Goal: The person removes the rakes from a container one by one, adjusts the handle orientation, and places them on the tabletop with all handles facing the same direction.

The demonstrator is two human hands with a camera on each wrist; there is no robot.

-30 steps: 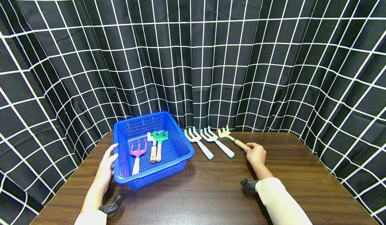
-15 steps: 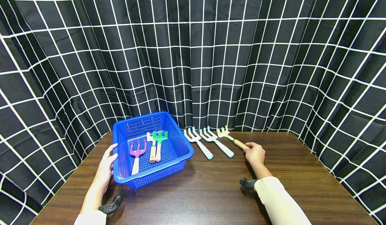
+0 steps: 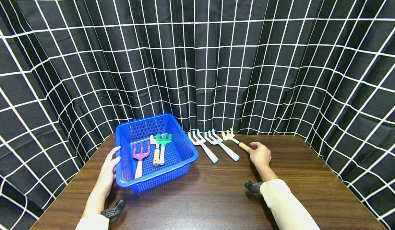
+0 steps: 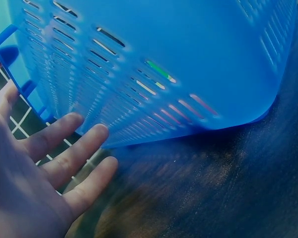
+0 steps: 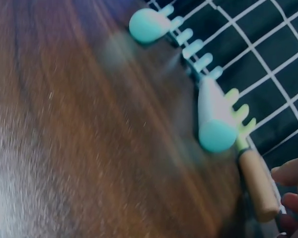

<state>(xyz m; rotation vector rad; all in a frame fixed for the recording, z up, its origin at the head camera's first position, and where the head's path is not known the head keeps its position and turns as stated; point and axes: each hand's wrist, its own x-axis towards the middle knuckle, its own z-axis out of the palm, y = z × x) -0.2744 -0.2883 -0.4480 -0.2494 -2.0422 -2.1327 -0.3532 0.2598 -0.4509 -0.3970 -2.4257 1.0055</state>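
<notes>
My left hand [image 3: 106,171] is at the left side of a blue plastic basket [image 3: 185,156], thumb and index fingertips right at the rim. In the left wrist view the other fingers [image 4: 74,158] stretch straight along its slotted wall. My right hand [image 3: 260,154] is at the wooden handle end of a small yellow-green hand fork [image 3: 236,141] on the table. The right wrist view shows the fingers [image 5: 288,171] spread beside that handle, not wrapped round it. Two white-and-teal hand forks [image 3: 202,145] [image 3: 220,143] lie to its left.
Inside the basket lie a purple hand fork [image 3: 141,156], a green one [image 3: 163,144] and a pale one with a wooden handle [image 3: 156,154]. A black curtain with white grid lines [image 3: 210,58] hangs behind the brown table [image 3: 210,195].
My right fingers have let go of the yellow-green hand fork's handle and lifted slightly, spreading apart. The forks and the basket stay put, as does my left hand.
</notes>
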